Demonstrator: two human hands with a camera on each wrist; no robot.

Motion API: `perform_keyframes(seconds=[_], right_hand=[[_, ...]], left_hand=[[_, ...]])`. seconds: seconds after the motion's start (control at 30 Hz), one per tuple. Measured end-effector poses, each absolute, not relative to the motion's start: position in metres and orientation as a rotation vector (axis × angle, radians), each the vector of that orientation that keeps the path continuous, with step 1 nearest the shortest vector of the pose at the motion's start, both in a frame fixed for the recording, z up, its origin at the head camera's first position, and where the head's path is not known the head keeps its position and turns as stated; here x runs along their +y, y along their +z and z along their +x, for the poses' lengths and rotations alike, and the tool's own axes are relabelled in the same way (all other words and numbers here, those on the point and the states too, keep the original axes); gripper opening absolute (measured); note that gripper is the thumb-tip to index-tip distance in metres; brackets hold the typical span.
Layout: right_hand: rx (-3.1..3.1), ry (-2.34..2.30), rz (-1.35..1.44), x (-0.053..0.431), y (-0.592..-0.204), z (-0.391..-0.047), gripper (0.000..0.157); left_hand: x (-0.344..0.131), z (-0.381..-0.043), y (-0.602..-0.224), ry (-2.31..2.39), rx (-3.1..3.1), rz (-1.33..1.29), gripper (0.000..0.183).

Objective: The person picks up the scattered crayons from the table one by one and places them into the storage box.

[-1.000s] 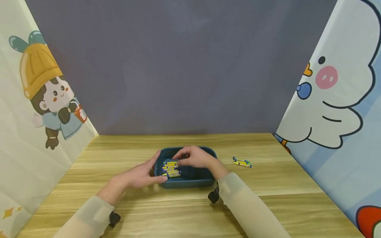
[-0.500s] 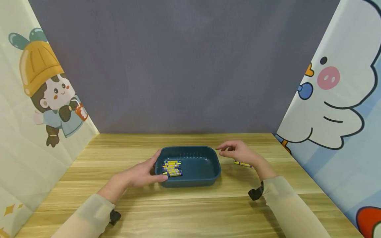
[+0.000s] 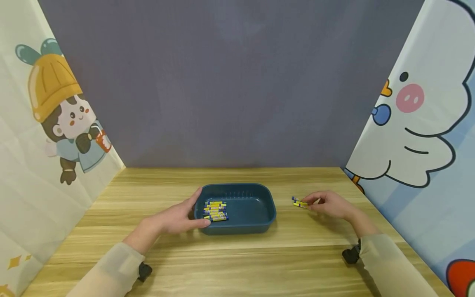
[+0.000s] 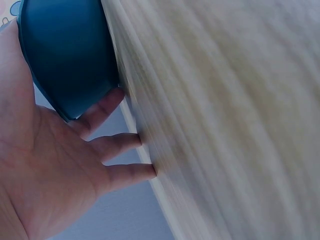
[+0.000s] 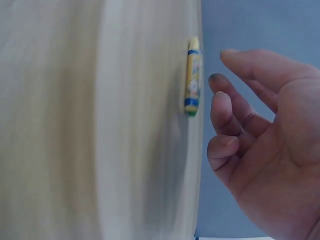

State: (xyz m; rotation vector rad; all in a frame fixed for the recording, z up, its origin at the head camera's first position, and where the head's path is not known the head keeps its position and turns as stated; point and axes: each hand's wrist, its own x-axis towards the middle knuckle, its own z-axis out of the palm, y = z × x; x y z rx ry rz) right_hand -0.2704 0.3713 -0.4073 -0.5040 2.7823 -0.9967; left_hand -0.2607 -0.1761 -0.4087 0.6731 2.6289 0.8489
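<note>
A dark blue plastic basket (image 3: pixel 256 228) sits on the table. Several yellow crayons (image 3: pixel 215 211) with blue bands lie side by side at its left end. My left hand (image 3: pixel 176 216) rests against that end, thumb over the near rim and forefinger along the far corner. Its other fingers (image 4: pixel 127 172) are spread straight, tips down at the tabletop. To the right of the basket, my right hand (image 3: pixel 330 204) reaches over the loose crayons (image 3: pixel 299 204). In the right wrist view, thumb and forefinger stand apart beside a yellow crayon (image 5: pixel 192 77) with a green tip.
The wood-grain table (image 3: pixel 237 268) ends at a grey backdrop (image 3: pixel 233 90). Cartoon-printed panels (image 3: pixel 412 132) slant in on both sides. A dark wrist camera (image 3: pixel 350 254) hangs under the right sleeve.
My right hand has left the basket and moved right, down to the loose crayons. The left hand has stayed at the basket's left end.
</note>
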Motion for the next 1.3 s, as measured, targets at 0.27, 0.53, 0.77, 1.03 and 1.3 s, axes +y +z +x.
perform_keyframes(seconds=[0.27, 0.53, 0.77, 1.03, 1.3], right_hand=[[2.77, -1.02, -0.471, 0.38, -0.414, -0.267, 0.033], [2.766, -1.007, -0.475, 0.383, -0.415, -0.264, 0.034], [2.731, -1.039, -0.487, 0.387, -0.418, -0.264, 0.033], [2.705, -1.074, -0.467, 0.387, -0.42, -0.263, 0.03], [2.727, -1.004, -0.526, 0.384, -0.422, -0.262, 0.037]], left_hand=[[-0.176, -0.261, -0.41, 0.846, 2.632, 0.671, 0.122], [-0.176, -0.261, -0.411, 0.841, 2.641, 0.665, 0.122], [-0.175, -0.262, -0.412, 0.841, 2.648, 0.665, 0.122], [-0.176, -0.263, -0.412, 0.824, 2.651, 0.674, 0.122], [-0.176, -0.263, -0.412, 0.83, 2.642, 0.668, 0.121]])
